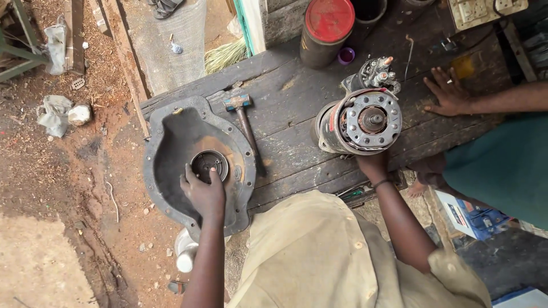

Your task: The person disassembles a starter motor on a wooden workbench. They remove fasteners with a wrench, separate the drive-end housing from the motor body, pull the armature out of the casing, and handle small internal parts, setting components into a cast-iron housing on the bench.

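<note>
We look down on a dark wooden surface and count one big cast housing cover, one round bearing cap, one hammer, one starter motor, one red-lidded can and one small purple cap. We also count three hands: our two, plus a co-worker's hand lying flat at the right of the frame.

Our left hand sits in the lower left centre, inside the bowl of the housing cover, fingers curled loosely around the lower rim of the bearing cap, thumb on its left edge. It touches the cap, but we cannot tell whether it really grips it. The cap lies in the middle of the cover, directly above the hand.

Our right hand is right of centre, pressed against the lower edge of the starter motor. Its fingers are hidden behind the motor, so how far open it is, we cannot tell. The motor stands just above it with its round end plate facing up at us. The hammer lies between both hands, head toward the top.
</note>
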